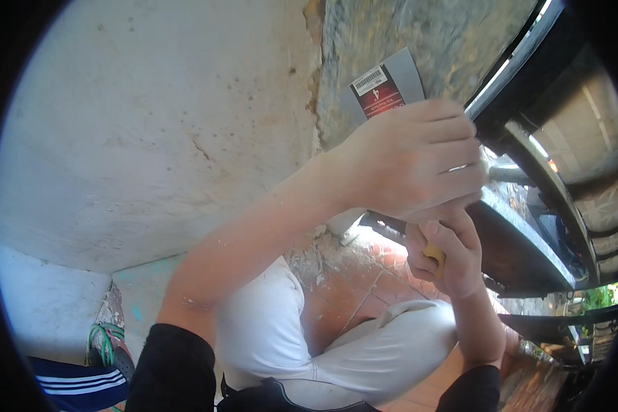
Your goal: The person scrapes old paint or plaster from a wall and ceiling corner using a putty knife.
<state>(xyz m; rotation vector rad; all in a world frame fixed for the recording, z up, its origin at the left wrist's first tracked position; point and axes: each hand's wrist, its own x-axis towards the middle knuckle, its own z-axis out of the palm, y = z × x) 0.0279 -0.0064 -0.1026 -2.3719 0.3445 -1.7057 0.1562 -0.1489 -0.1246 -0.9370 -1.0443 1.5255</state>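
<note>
A wide putty knife [406, 77] shows its grey blade against the bare grey patch of wall, with a red and black label on it. My right hand [458, 255] is closed round a yellow handle [432, 255], which lines up with the blade. In front of the middle stretch my left hand [419, 154] is curled into a fist, slightly blurred, just below the label. What its fingers hold is hidden, and so is the join between blade and handle.
A white wall [165, 130] with a ragged peeling edge fills the left. Dark curved bars [556, 172] run down the right side. Reddish floor tiles [336, 295] lie below, between my light trousers. At the lower left are a green hose [103, 336] and a navy striped cloth [82, 381].
</note>
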